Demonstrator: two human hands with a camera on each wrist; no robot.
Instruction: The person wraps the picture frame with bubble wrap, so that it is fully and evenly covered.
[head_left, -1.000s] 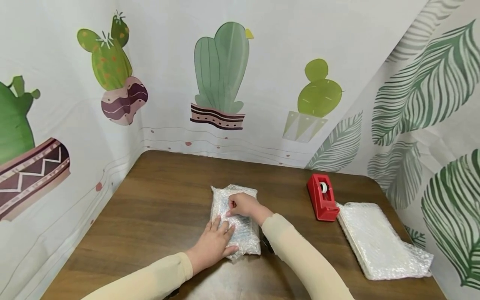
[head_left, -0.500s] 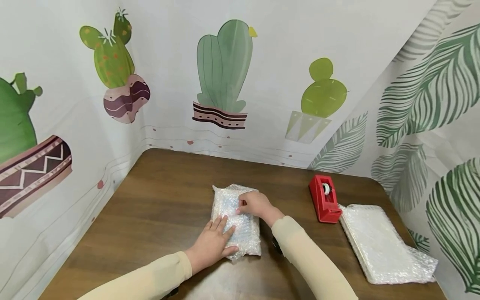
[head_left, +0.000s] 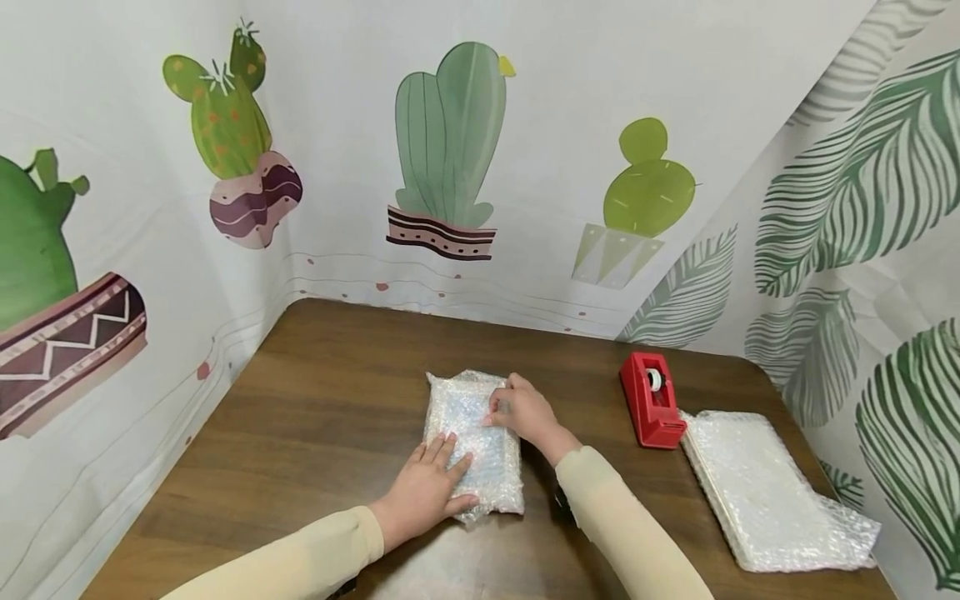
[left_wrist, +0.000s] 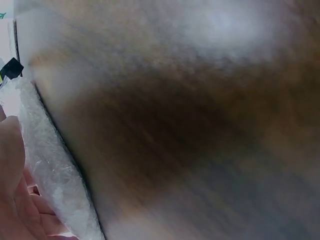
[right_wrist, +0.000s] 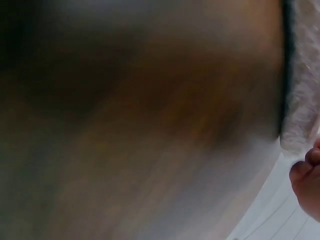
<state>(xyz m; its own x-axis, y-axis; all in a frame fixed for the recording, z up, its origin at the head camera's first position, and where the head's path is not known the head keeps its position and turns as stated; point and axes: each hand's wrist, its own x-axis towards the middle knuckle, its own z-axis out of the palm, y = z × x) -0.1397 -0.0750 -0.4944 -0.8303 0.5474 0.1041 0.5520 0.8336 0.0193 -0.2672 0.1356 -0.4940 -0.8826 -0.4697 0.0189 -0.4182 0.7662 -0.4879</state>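
Observation:
A flat parcel in clear bubble wrap point(head_left: 480, 492) lies on the table, with something pale blue showing through. My left hand point(head_left: 423, 492) rests on its lower left part, fingers spread. At its upper right my right hand point(head_left: 527, 410) has its fingers curled, and the thumb tip meets the wrap. Whether it pinches a bit of wrap or tape is too small to tell. In the left wrist view the wrapped edge point(left_wrist: 55, 165) runs beside the left hand point(left_wrist: 20, 185). The right wrist view catches curled right fingers point(right_wrist: 307, 177) near the wrap point(right_wrist: 302, 95).
A red tape dispenser point(head_left: 651, 402) with a roll in it stands to the right on the brown table point(head_left: 322, 400). Beside it lies a second, larger bubble-wrapped flat thing point(head_left: 765, 492), its loose wrap end near the table's right edge. Cactus-print cloth point(head_left: 540, 167) hangs behind.
My right hand has slid rightward over the parcel, from its middle toward its right edge. More of the blue shows through. My left hand has stayed in place.

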